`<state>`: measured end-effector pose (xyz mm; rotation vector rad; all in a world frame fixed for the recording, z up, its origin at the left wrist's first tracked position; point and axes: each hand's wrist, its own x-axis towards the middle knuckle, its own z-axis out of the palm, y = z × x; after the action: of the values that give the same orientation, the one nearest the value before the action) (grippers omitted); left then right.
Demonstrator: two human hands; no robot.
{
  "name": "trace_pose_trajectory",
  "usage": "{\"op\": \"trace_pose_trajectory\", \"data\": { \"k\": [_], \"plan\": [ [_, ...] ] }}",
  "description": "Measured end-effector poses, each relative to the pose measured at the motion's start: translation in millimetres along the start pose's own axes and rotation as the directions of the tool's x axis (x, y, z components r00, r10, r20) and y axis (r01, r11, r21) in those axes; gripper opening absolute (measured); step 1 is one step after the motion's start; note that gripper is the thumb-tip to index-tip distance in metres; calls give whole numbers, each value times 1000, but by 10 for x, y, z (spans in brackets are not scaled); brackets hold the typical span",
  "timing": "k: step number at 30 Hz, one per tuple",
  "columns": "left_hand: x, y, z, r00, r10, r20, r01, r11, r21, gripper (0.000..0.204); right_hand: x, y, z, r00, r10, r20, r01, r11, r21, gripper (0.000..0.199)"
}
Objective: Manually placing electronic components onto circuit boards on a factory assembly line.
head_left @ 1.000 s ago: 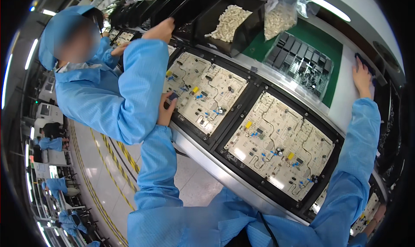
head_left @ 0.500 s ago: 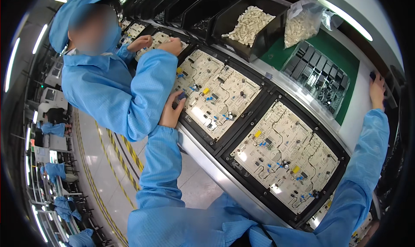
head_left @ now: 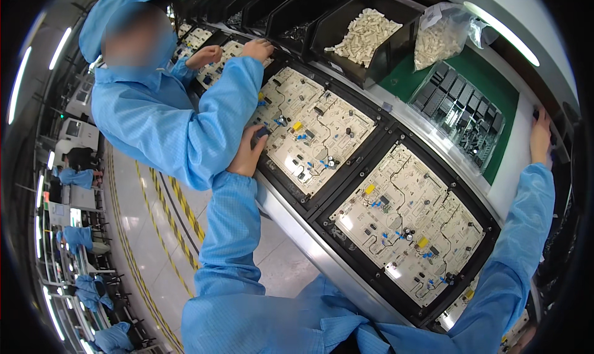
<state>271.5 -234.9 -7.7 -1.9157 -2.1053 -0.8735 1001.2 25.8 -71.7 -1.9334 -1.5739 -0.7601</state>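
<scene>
My left hand rests at the near edge of a white circuit board in a black carrier, its fingers closed on a small dark blue component. My right hand reaches far to the right and touches a dark bin at the edge; what its fingers hold cannot be seen. A second white circuit board in a black carrier lies between my arms.
A co-worker in a blue gown stands at my left, a hand on a farther board. Black bins behind hold white parts. A clear bag of white parts and a tray of black components sit on a green mat.
The view has shifted, so the boards sit lower in the picture. My left hand stays at the left board's edge. The co-worker's hand has moved along the farther board.
</scene>
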Motion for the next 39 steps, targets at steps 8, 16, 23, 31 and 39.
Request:
{"op": "trace_pose_trajectory", "data": {
  "k": [8, 16, 23, 31, 39],
  "plan": [
    [130, 100, -79, 995, -11, 101, -4, 989, 146, 26, -111, -65, -84, 998, -35, -59, 35, 999, -4, 34],
    [171, 108, -125, 975, -85, 206, 53, 986, 158, 27, -146, -89, -149, 999, 47, -20, -47, 998, -36, 34],
    [187, 47, -90, 960, -113, 256, 90, 991, 98, 29, -125, 175, -72, 901, 292, -320, -198, 935, 294, 38],
    [68, -233, -5, 973, -175, 152, 184, 982, -45, 35, -833, -1603, -1703, 958, 126, 258, -276, 163, 947, 28],
    [49, -509, 501, 990, 94, -107, -89, 995, 49, 40, -1488, -3097, -2983, 294, -847, 443, -955, -241, 174, 30]
  ]
}}
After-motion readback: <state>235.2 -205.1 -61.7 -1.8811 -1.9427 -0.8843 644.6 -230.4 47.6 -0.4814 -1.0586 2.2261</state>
